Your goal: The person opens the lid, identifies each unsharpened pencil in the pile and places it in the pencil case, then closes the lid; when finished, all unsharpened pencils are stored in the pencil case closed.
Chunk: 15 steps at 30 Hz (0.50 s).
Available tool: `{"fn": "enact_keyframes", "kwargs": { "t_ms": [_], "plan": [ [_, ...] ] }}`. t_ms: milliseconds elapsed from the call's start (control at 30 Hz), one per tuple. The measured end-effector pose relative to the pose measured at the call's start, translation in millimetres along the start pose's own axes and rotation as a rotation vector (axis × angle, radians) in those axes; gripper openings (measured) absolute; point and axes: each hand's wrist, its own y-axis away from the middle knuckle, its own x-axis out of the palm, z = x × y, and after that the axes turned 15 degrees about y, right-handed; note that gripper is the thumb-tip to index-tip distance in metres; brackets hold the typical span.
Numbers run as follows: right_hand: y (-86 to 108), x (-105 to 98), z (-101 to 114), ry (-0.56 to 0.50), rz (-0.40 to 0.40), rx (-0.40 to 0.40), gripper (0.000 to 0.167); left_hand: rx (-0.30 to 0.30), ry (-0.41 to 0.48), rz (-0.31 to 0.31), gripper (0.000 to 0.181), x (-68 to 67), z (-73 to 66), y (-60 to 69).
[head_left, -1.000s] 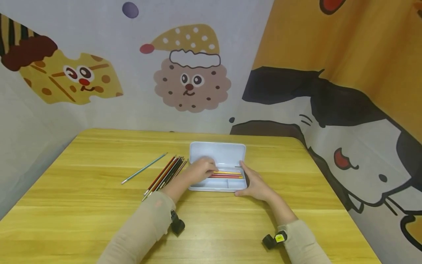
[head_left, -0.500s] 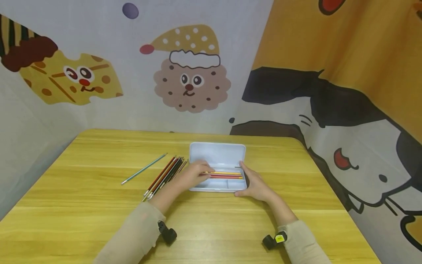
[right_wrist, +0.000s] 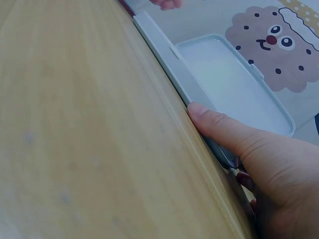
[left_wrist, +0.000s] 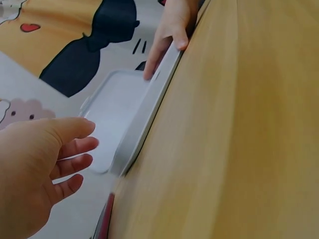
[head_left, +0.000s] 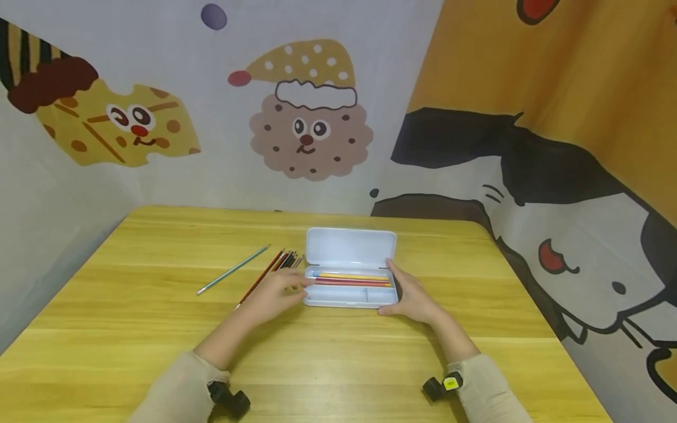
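An open white pencil case [head_left: 351, 247] stands on the table with its lid raised. Several red and yellow pencils [head_left: 351, 282] lie lengthwise in its rear compartment. The left hand [head_left: 275, 295] is at the case's left end, fingers loosely bent and holding nothing; the left wrist view shows that hand [left_wrist: 42, 169] empty beside the case [left_wrist: 137, 124]. The right hand [head_left: 412, 295] grips the case's right end between thumb and fingers. In the right wrist view the thumb of the right hand [right_wrist: 269, 164] presses the front wall of the case [right_wrist: 167, 57].
Left of the case, a bundle of dark and red pencils [head_left: 285, 260] lies partly behind the left hand. Farther left a single light-blue pencil [head_left: 233, 270] lies slanted on the wooden table [head_left: 338, 364]. A cartoon-printed cloth [head_left: 174, 182] hangs behind the table.
The left hand has let go of a pencil in the case and moved left out of it, now covering part of the bundle. The right hand has stayed on the case's right end.
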Motion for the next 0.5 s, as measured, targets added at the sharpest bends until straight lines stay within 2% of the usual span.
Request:
{"fn": "enact_keyframes", "kwargs": {
  "t_ms": [367, 500],
  "plan": [
    [1.1, -2.1, 1.6, 0.001, 0.002, 0.004, 0.124, -0.114, -0.037, -0.044, 0.023, -37.5, 12.1, 38.4],
    [1.3, -2.0, 1.4, 0.003, 0.004, 0.000, 0.124, -0.114, -0.027, -0.072, 0.023, -50.8, 16.1, 48.9]
  ]
}}
